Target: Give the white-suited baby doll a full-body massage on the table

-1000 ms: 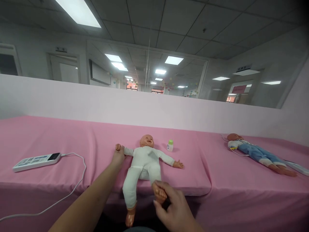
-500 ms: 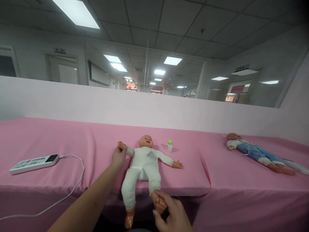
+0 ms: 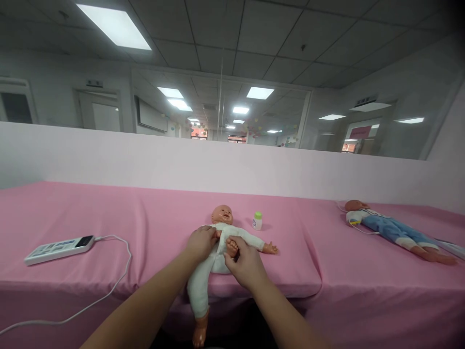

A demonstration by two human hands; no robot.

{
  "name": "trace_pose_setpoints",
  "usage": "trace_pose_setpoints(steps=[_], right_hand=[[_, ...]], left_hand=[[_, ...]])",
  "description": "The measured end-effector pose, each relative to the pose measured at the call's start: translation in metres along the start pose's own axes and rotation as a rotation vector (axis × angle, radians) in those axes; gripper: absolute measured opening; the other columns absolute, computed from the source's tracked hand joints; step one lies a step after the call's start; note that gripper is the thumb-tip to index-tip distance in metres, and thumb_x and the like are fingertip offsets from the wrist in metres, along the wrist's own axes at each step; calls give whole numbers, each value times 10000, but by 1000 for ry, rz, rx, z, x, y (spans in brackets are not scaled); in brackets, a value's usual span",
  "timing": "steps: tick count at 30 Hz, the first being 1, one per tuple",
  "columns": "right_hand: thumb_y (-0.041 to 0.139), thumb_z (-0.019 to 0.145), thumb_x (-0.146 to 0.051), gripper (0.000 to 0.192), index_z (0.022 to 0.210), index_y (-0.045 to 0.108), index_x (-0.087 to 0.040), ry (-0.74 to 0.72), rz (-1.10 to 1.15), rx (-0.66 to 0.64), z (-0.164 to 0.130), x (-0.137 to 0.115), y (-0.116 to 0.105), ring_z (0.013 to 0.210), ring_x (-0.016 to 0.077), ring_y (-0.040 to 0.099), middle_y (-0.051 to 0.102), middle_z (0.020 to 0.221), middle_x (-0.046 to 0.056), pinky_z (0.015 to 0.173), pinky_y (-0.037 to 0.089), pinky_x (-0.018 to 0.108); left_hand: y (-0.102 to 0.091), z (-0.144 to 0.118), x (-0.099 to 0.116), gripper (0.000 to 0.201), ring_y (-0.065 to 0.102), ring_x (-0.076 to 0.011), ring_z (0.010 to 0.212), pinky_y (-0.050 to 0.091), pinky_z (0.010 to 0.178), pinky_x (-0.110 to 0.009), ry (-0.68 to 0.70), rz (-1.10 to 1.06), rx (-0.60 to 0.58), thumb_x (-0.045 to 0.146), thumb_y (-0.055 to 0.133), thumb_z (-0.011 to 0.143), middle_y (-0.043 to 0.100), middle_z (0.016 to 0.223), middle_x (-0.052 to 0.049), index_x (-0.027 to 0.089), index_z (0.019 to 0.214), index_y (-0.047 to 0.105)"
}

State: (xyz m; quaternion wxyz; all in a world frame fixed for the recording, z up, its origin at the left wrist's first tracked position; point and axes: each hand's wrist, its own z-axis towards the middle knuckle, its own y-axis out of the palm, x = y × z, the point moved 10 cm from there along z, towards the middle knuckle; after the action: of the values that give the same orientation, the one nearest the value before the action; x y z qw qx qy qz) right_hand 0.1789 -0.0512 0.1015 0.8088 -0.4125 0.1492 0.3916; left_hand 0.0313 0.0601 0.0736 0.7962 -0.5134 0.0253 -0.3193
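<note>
Right hand (image 3: 245, 261) is clamped on the doll's foot (image 3: 231, 246), fingers wrapped round it, foot folded up over the doll's belly. Left hand (image 3: 201, 242) is closed on the doll's near-side arm at the chest, pressing it across the body; the doll's own little hand is hidden under the fingers. Both of the person's hands sit just beside each other over the torso, not quite touching as far as I can tell.

Baby doll (image 3: 218, 252) lies on its back in a white romper, head (image 3: 222, 214) pointing far, at the near edge of the pink covered table (image 3: 109, 218). Its other leg hangs off the near edge, bare foot (image 3: 199, 333) dangling below the cloth. Its other arm is stretched out flat to the right, hand (image 3: 271, 249) resting on the cloth.

Small bottle (image 3: 257, 220) with a green cap stands upright just right of the doll's head, apart from it.

Far left: white remote-type handset (image 3: 60, 245) lying flat, white cable (image 3: 119, 271) running from it and trailing off the near edge.

Far right: 2nd doll (image 3: 392, 230) in blue trousers, on its back, well apart from both hands. A white flat item at the right edge beyond its feet, too cropped to identify.
</note>
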Motion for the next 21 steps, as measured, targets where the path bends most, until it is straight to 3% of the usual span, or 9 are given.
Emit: trace_pose_setpoints(steps=[4, 8, 10, 13, 18, 21], right_hand=[[679, 823, -204, 406, 1228, 673, -236, -5, 56, -30, -18, -4, -4, 771, 207, 751, 779, 882, 7, 765, 595, 302], [639, 819, -176, 510, 1321, 636, -261, -64, 78, -55, -56, -14, -13, 811, 202, 760, 793, 1010, 20, 770, 604, 290], [625, 816, -166, 527, 1332, 633, -271, -89, 72, -111, -80, -14, -9, 843, 211, 765, 795, 1044, 31, 805, 607, 299], [651, 747, -154, 564, 1297, 659, -279, -66, 82, -225, -117, 4, 10, 792, 212, 763, 799, 960, 21, 777, 608, 282], [683, 665, -163, 641, 1291, 700, -299, 44, 166, -306, -157, 54, 48, 813, 215, 787, 819, 984, 22, 758, 614, 248], [686, 656, -169, 653, 1298, 701, -283, 35, 205, -298, -154, 56, 51, 837, 225, 797, 825, 1012, 34, 793, 624, 260]], left_hand=[[-6, -7, -25, 271, 708, -297, 1001, 489, 865, -389, -144, -231, 96, 447, 529, 1004, 770, 1054, -97, 241, 1014, 705], [-6, -22, -85, 395, 710, -291, 1083, 539, 918, -404, -425, -659, 354, 568, 488, 1011, 756, 1118, -106, 222, 1121, 644], [5, -33, -119, 351, 715, -270, 1101, 572, 925, -408, -580, -969, 481, 518, 486, 1020, 737, 1144, -111, 220, 1180, 579], [28, -44, -152, 210, 741, -229, 1034, 614, 894, -393, -797, -1318, 546, 385, 483, 1030, 718, 1143, -110, 238, 1177, 513], [33, -47, -162, 149, 743, -242, 1020, 625, 876, -400, -874, -1365, 543, 327, 495, 1023, 708, 1143, -139, 227, 1130, 517], [11, -40, -143, 182, 727, -236, 1063, 606, 892, -392, -711, -1175, 550, 374, 510, 1012, 712, 1157, -111, 233, 1127, 529]])
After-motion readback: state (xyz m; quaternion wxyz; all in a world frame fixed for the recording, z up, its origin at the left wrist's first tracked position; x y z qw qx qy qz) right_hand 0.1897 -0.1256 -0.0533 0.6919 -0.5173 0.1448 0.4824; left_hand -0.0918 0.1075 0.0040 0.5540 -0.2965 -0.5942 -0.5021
